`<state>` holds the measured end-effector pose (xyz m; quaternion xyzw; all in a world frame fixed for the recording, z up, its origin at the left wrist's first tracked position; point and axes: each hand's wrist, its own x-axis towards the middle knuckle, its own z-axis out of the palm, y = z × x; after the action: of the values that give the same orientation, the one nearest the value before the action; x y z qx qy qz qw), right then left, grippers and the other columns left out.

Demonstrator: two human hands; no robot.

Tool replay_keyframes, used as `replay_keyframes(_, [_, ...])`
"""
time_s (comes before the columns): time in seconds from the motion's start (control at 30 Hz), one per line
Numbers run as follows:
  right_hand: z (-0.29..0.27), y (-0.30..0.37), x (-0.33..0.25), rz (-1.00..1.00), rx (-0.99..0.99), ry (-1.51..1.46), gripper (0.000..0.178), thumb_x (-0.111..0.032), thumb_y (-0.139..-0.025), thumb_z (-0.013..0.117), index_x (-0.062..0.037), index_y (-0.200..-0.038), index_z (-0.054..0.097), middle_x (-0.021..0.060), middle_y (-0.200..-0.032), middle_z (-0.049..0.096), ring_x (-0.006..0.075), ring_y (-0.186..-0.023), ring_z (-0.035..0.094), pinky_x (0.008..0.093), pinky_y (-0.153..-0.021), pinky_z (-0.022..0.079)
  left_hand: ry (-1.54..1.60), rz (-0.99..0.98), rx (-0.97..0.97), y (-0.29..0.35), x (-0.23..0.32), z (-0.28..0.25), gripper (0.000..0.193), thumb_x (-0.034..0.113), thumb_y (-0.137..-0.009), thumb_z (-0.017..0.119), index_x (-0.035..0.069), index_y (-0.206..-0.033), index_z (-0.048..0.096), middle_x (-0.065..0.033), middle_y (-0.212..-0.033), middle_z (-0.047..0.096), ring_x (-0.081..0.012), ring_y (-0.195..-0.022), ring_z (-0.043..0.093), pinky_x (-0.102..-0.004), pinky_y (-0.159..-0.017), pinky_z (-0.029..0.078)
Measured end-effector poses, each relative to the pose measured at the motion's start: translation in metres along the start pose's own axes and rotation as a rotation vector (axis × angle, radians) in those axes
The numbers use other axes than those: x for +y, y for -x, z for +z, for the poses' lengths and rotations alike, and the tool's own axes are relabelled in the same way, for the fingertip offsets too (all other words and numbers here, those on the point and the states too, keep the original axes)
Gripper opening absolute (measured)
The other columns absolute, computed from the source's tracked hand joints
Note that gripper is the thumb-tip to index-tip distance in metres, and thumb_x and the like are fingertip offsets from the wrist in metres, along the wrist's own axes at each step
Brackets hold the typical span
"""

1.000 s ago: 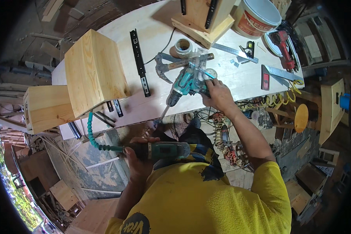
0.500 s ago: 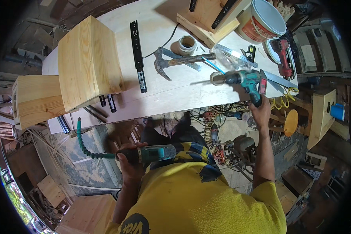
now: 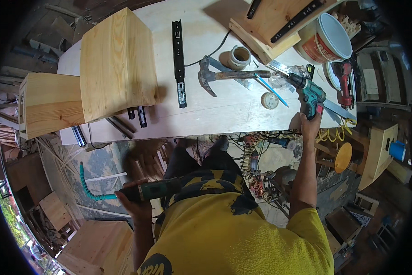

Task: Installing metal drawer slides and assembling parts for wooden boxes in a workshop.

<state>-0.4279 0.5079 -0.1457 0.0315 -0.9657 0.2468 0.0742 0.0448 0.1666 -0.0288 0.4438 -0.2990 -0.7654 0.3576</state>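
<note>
My left hand point(image 3: 136, 207), low beside my body, is closed around a dark, teal-bodied power screwdriver point(image 3: 156, 189). A green flexible shaft point(image 3: 87, 191) curves out from its front. Over the right part of the bench, my right hand point(image 3: 310, 126) grips the handle of a teal cordless drill point(image 3: 313, 95). The drill's bit points up and left, over a metal ruler and clear plastic. To its left lie a round lid-like disc point(image 3: 269, 101), a blue pencil point(image 3: 271, 90) and a claw hammer point(image 3: 233, 75). An open jar point(image 3: 239, 57) stands behind the hammer.
A pale workbench point(image 3: 201, 117) carries a black drawer slide point(image 3: 179, 64), a wooden box point(image 3: 116, 68) and a white bucket point(image 3: 327, 41). A wooden piece with slides point(image 3: 283, 20) stands at the back. A red power tool point(image 3: 344, 85) lies far right. Cords and tools lie below the bench.
My right hand has moved the drill slightly right and up, away from the round disc, which now lies on the bench. My left hand has shifted left and down with the screwdriver.
</note>
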Motion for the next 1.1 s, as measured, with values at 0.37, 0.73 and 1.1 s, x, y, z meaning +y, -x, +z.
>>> replay_keyframes(0.37, [0.037,0.003,-0.212,-0.404,-0.214,-0.357,0.038,-0.017,-0.083,0.064,0.0024,-0.114,0.055,0.0162,-0.11,0.058,0.0262,-0.097,0.058,0.035,-0.083,0.046,-0.078,0.011,0.098,-0.026,0.032,-0.038,0.055,0.058,-0.092,0.035,0.008,-0.092,0.056,-0.0126,-0.089,0.062,-0.029,-0.09,0.06,-0.0422,-0.086,0.045])
replay_keyframes(0.73, [0.099,-0.035,-0.26,-0.261,-0.673,-0.388,0.045,-0.037,-0.092,0.054,0.0022,-0.114,0.058,0.0087,-0.099,0.062,0.0146,-0.094,0.056,0.0256,-0.084,0.043,-0.155,0.015,0.202,-0.054,0.04,-0.074,0.057,0.059,-0.092,0.033,0.007,-0.092,0.055,-0.0125,-0.089,0.062,-0.0274,-0.088,0.06,-0.0416,-0.086,0.045])
replay_keyframes(1.1, [0.101,-0.103,-0.332,-0.93,-0.568,0.802,0.018,-0.02,-0.082,0.058,-0.0052,-0.085,0.067,0.0153,-0.082,0.064,0.0299,-0.074,0.063,0.037,-0.071,0.051,-0.097,0.001,0.237,-0.057,0.042,-0.072,0.052,0.056,-0.093,0.037,0.007,-0.095,0.056,-0.0112,-0.089,0.062,-0.0257,-0.088,0.059,-0.0407,-0.085,0.046])
